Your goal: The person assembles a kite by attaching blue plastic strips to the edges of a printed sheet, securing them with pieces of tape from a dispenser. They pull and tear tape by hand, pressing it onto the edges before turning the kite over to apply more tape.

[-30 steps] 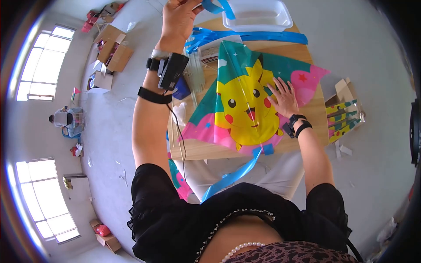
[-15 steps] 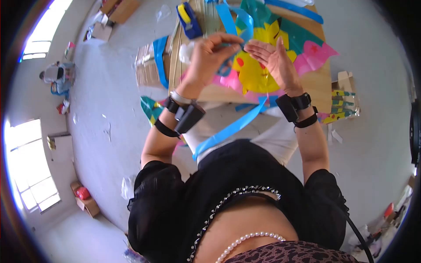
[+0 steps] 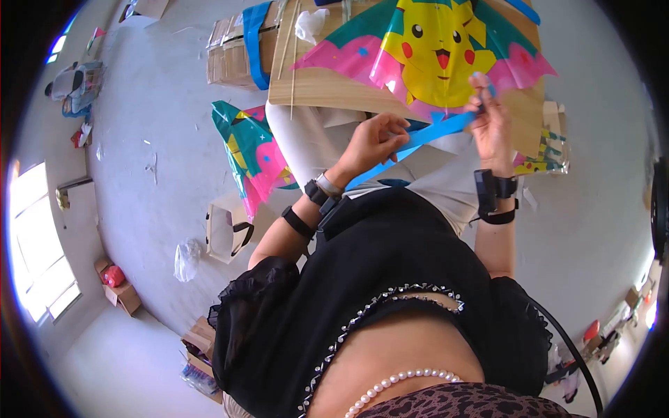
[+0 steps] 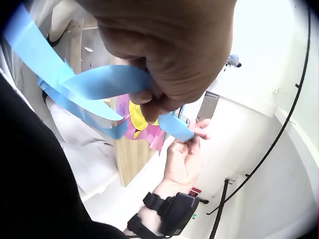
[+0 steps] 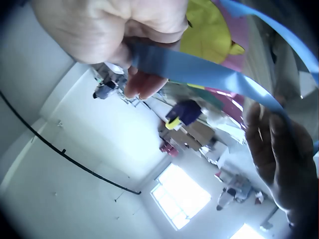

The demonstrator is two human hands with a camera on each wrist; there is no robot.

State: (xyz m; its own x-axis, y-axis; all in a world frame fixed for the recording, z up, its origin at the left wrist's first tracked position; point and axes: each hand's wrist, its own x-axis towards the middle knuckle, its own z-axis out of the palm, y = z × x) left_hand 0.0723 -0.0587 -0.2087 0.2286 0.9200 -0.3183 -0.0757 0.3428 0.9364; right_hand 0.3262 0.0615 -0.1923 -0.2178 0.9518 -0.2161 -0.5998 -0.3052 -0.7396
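A length of blue ribbon stretches between my two hands, in front of the table's near edge. My left hand pinches it between thumb and fingers; in the left wrist view the ribbon loops out from under the fingertips. Higher and to the right, my right hand grips the other part, and its curled fingers show in the right wrist view with the ribbon coming out of them. Beyond the hands, a kite printed with a yellow cartoon figure lies on the wooden table, its lower edge near the ribbon.
A cardboard box with a blue strip over it stands left of the table. Another printed kite hangs at my left, above a white bag. Packed kites lie in a box at the right. A crumpled white plastic sits on the table.
Both hands have come down from over the kite toward my lap and moved apart, the ribbon now drawn between them. The right hand, flat on the kite at first, now grips the ribbon.
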